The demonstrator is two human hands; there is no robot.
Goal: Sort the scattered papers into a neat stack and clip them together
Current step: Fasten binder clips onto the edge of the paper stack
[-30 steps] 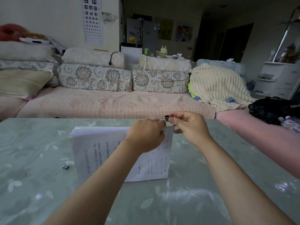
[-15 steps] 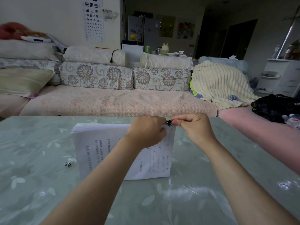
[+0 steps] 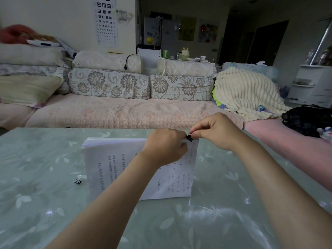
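A stack of white printed papers [image 3: 115,162] lies on the green glass table [image 3: 36,203], its sheets lined up. My left hand [image 3: 166,145] presses down on the stack's far right part and pinches its edge. My right hand [image 3: 217,131] holds a small black binder clip [image 3: 189,137] between fingers and thumb, right at the stack's far right corner. The clip touches the paper edge; whether its jaws grip the sheets is hidden by my fingers.
A second black binder clip [image 3: 78,180] with silver handles lies on the table left of the stack. A sofa [image 3: 125,112] with cushions runs behind the table's far edge. A black bag [image 3: 309,119] sits on the sofa at right.
My right hand has brought the clip down from just above the corner onto the stack's far right edge. My left hand stays on the papers.
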